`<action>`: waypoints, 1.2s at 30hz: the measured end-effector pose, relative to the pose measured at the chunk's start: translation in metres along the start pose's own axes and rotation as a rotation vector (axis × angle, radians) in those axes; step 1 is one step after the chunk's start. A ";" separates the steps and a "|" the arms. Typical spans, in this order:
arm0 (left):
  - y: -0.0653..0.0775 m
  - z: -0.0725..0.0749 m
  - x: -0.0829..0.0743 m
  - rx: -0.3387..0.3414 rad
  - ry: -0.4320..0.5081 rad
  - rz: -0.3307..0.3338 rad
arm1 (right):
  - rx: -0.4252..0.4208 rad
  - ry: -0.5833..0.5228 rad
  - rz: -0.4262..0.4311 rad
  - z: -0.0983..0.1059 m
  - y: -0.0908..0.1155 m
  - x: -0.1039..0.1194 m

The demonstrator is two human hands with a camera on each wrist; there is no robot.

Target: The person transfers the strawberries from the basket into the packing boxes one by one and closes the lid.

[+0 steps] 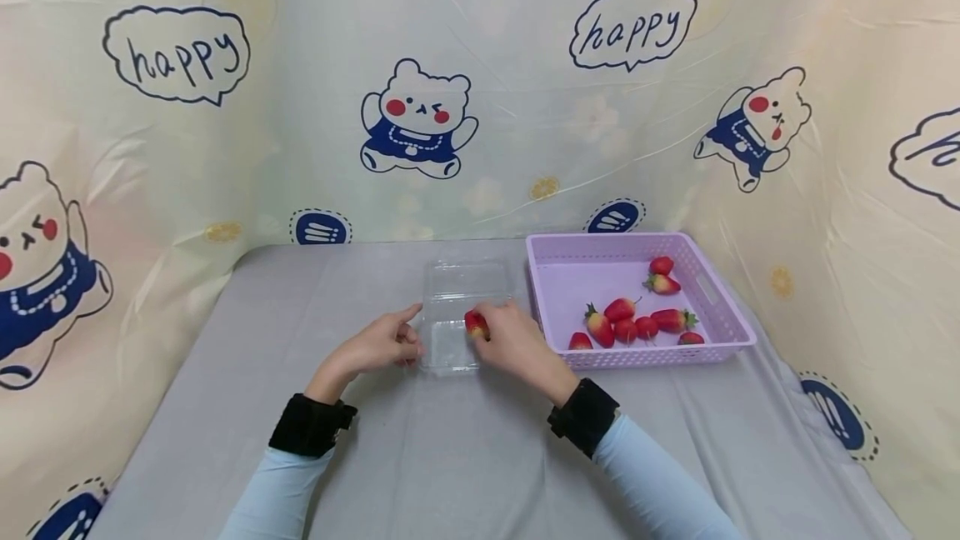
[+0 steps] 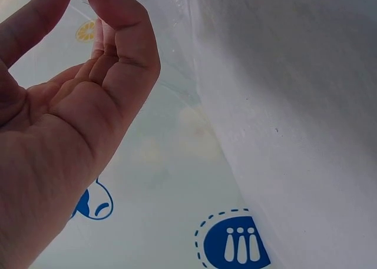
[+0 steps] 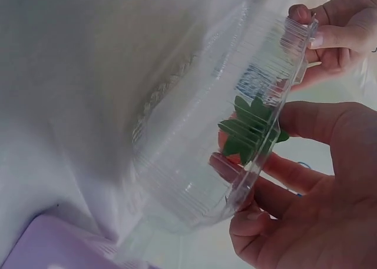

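A clear plastic clamshell box [image 1: 444, 348] lies on the grey cloth with its lid [image 1: 468, 277] folded back. At its left side, my left hand [image 1: 378, 342] pinches the rim between thumb and finger, as the right wrist view also shows. My right hand [image 1: 517, 342] holds a red strawberry [image 1: 476, 323] over the right part of the box. In the right wrist view the strawberry's green leaves [image 3: 247, 130] show through the clear wall, with fingertips around the fruit. The left wrist view shows mostly the palm of the left hand [image 2: 88, 98].
A lilac plastic basket [image 1: 637, 359] stands to the right of the box, with several strawberries [image 1: 626, 330] inside. Grey cloth [image 1: 450, 457] covers the table. Behind it hangs a pale curtain [image 1: 525, 132] printed with bears.
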State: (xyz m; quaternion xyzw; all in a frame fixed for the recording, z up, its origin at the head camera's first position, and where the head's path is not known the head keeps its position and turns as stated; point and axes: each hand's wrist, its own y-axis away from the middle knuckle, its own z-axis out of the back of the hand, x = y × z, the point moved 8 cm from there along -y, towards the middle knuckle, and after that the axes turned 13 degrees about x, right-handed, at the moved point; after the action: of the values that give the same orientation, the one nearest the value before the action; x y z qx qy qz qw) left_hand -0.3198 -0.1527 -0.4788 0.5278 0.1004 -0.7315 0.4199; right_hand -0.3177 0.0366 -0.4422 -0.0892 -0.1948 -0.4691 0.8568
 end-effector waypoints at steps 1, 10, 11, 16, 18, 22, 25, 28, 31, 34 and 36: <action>0.000 0.000 0.000 0.001 0.000 0.002 | 0.000 0.005 0.000 -0.001 -0.001 0.000; 0.000 0.001 0.001 0.002 -0.001 0.001 | 0.015 0.036 0.005 -0.014 -0.008 -0.003; 0.000 0.000 0.001 0.001 -0.002 0.002 | 0.019 0.037 0.005 -0.015 -0.009 -0.003; 0.000 0.001 0.002 -0.003 0.001 0.005 | 0.039 0.025 0.002 -0.020 -0.013 -0.003; 0.000 0.000 0.002 0.000 0.004 0.005 | 0.043 0.030 -0.006 -0.022 -0.015 -0.003; 0.000 0.000 0.001 0.005 0.001 0.005 | 0.051 0.043 -0.025 -0.024 -0.016 -0.004; 0.000 0.000 0.000 0.004 -0.004 0.008 | 0.064 0.031 -0.036 -0.025 -0.017 -0.004; 0.001 0.000 0.000 0.005 -0.009 0.013 | 0.076 0.014 -0.047 -0.026 -0.018 -0.005; 0.000 0.000 -0.001 0.005 -0.006 0.013 | 0.074 0.019 -0.056 -0.027 -0.019 -0.006; 0.000 0.000 -0.001 0.004 -0.003 0.011 | 0.065 0.027 -0.058 -0.026 -0.021 -0.006; 0.000 0.000 -0.001 0.003 -0.002 0.009 | 0.060 0.016 -0.054 -0.026 -0.021 -0.007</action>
State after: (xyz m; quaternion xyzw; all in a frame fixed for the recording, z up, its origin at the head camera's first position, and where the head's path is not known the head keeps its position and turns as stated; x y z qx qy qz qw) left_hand -0.3196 -0.1519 -0.4785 0.5281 0.0965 -0.7304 0.4224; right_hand -0.3325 0.0215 -0.4690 -0.0545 -0.2040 -0.4869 0.8476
